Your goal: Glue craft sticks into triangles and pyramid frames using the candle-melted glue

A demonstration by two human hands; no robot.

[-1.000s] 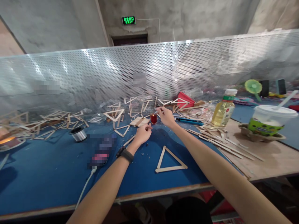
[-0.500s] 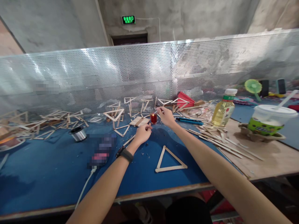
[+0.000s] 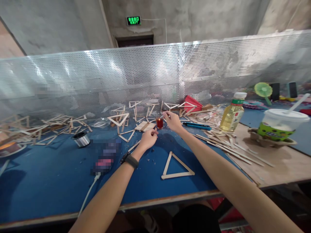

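A small red candle [image 3: 159, 123] burns in a clear cup near the middle of the blue table. Just right of its rim, my right hand [image 3: 173, 121] is closed in a pinch; whatever lies between the fingertips is too small to name. My left hand [image 3: 148, 139] rests nearer to me, fingers curled together, and what they hold, if anything, is hidden. Behind it lies a stack of flat wooden sticks [image 3: 143, 126]. A flat triangle of wooden sticks [image 3: 178, 175] lies on the table in front of my right forearm.
Several stick frames [image 3: 118, 119] stand along the perforated metal screen [image 3: 145, 74]. At left are a wire spool [image 3: 81, 139] and a blurred-out device with a cable [image 3: 88, 194]. Toward the right lie blue-handled tools [image 3: 197, 126], loose sticks [image 3: 233, 150], a bottle [image 3: 232, 113] and a drink cup [image 3: 278, 126].
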